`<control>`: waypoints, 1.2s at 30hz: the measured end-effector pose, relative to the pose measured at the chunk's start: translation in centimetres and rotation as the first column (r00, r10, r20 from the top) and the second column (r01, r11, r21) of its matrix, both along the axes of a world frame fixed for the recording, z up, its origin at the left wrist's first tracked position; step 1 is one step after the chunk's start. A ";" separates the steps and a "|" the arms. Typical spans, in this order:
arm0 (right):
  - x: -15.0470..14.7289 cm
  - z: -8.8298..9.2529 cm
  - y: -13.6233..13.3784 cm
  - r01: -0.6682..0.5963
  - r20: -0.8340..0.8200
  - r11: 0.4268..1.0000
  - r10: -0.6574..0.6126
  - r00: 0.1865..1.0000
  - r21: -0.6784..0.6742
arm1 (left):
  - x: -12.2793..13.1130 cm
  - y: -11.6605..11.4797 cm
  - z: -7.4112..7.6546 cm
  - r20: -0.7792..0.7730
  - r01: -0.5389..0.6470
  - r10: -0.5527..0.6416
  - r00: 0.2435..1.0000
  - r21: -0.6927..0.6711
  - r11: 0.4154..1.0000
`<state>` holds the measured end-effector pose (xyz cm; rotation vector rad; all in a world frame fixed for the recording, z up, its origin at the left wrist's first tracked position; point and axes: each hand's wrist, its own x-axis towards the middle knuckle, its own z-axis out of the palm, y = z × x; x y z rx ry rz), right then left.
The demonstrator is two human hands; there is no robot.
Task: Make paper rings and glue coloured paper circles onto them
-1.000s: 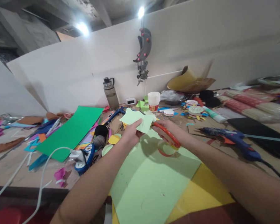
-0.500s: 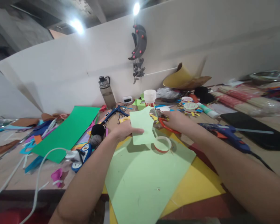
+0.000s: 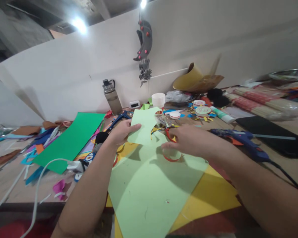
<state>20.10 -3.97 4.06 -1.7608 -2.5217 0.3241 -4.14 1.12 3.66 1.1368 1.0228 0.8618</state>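
My left hand [image 3: 123, 131] pinches the left edge of a small light green sheet [image 3: 144, 124], thumb on top. A curved notch shows in the sheet's right side. My right hand [image 3: 190, 138] grips red-handled scissors [image 3: 168, 135], their blades pointing away near the notch; whether they touch the sheet I cannot tell. Under both hands lies a large light green sheet [image 3: 149, 191] on top of a yellow sheet [image 3: 208, 195]. A pale ring with a red edge [image 3: 172, 160] rests on the large sheet, partly behind my right fingers.
A stack of white cups [image 3: 158, 99] and a grey bottle [image 3: 113, 99] stand at the back. On the left lies a dark green sheet [image 3: 72, 138]. To the right are a blue glue gun [image 3: 248, 142] with its cord and a black flat slab [image 3: 275, 135].
My left hand has shifted left with the small sheet, which is turned slightly. My right hand and the scissors have come nearer to me, and the thumb is now stretched out over the ring.
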 end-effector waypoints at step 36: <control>-0.3 -2.6 1.3 -0.211 -0.351 0.972 0.232 0.907 0.100 | 0.9 -0.4 -1.1 -0.825 0.378 0.003 0.566 0.262 0.888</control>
